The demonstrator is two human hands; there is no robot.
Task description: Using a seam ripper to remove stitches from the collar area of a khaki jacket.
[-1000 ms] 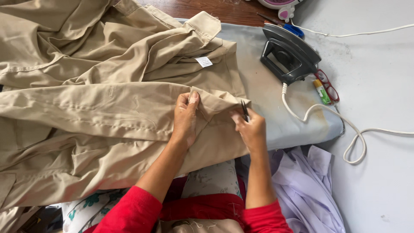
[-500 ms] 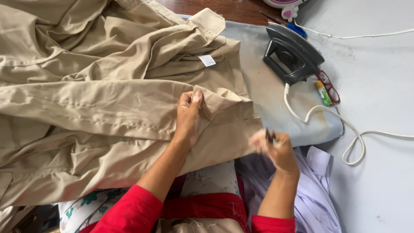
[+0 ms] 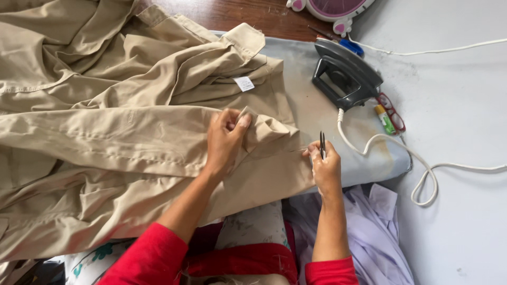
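Back at the cloth's edge after swinging out to the side half a second ago, the right hand [image 3: 326, 164] has its fingers clamped on a small dark pair of thread snips [image 3: 322, 144], blades pointing up and away; their handle is hidden in the fist. Just left of them lies the rumpled khaki cotton garment [image 3: 132, 132], spread over the pale grey padded worktop [image 3: 327, 121] and cut off at the left edge. Its bunched fold is pinched in the left hand [image 3: 226, 138], fingers curled shut on the fabric, wrist bent, red sleeve showing. Farther right stands a dark grey iron [image 3: 346, 74] with a white cord [image 3: 422, 169].
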